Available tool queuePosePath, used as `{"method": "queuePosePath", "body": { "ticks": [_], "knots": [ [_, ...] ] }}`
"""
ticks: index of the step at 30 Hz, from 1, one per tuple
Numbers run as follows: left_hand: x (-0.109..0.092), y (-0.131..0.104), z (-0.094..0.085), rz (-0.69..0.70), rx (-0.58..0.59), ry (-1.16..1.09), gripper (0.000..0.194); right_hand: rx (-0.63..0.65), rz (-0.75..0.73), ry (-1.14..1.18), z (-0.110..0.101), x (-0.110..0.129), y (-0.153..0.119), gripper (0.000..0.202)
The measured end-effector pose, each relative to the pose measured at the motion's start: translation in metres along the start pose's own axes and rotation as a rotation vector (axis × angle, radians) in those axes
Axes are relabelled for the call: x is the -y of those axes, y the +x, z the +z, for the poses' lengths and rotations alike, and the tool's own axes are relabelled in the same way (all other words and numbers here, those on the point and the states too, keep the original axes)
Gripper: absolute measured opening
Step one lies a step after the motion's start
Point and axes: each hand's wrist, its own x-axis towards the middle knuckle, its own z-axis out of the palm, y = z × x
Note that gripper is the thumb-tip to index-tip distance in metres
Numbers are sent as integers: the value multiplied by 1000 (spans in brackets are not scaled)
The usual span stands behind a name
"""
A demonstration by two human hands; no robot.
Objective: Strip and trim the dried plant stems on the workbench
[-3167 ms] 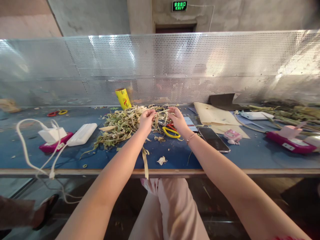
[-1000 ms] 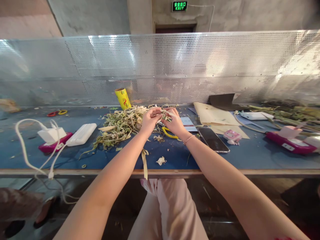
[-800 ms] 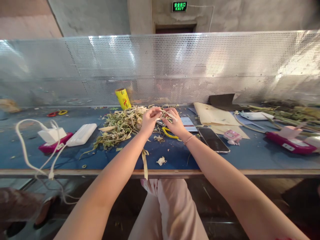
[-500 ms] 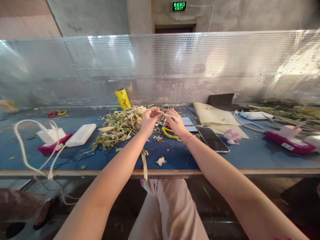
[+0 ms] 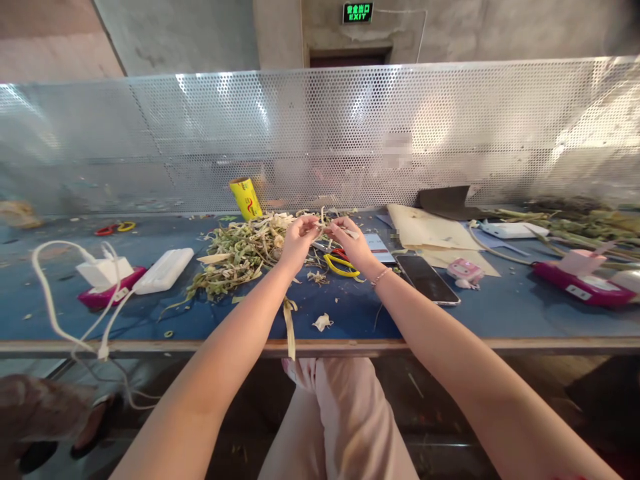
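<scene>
Over the middle of the blue table, my left hand (image 5: 301, 235) and my right hand (image 5: 353, 241) face each other with a small gap between. Both are closed in a pinch on a thin, pale strip of dried plant (image 5: 323, 225); its full shape is hidden by my fingers. A pale end pokes out beside my right fingers. Left of my hands spreads a heap of dried, greenish-yellow leaves and stems (image 5: 235, 253). Scissors with yellow handles (image 5: 341, 268) lie under my right hand, next to a red-handled tool partly covered by it.
A yellow tube (image 5: 245, 199) stands behind the heap. To the right lie a phone (image 5: 429, 280), a pink toy (image 5: 465, 273) and brown paper (image 5: 425, 230). Cables run from power strips (image 5: 583, 283) at both sides; a white power bank (image 5: 165, 270) is left. A perforated metal screen (image 5: 280, 133) backs the table.
My hands have drawn slightly apart, the right one shifting a little to the right. More of the plant bit now sticks up between my fingertips.
</scene>
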Motion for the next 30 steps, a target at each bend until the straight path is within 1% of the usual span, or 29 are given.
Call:
{"method": "queuePosePath", "body": {
  "ticks": [3,6,12,16,19,21,24,27,30],
  "knots": [
    [-1,0,1,15,-22,-30,16,-45,122,205,1,1,1,17],
    [-3,0,3,21,-44,-90,23,-63,146,261,2,4,1,18],
    [-2,2,0,-75,-104,-213,44,-50,97,220,1,7,1,15],
    [-3,3,0,-155,-150,-286,51,-45,48,145,1,11,-1,13],
    [-5,3,1,-179,-145,-277,40,21,-27,-8,0,15,-5,12],
    [-6,2,1,-180,-120,-254,30,79,-116,-135,1,19,-8,12],
    [-4,2,1,-153,-91,-217,25,174,-259,-281,1,22,-11,15],
    [0,4,-1,-128,-95,-170,22,241,-301,-281,2,24,-12,17],
    [4,4,-2,-93,-78,-86,16,209,-291,-258,2,22,-11,19]
  ]
}}
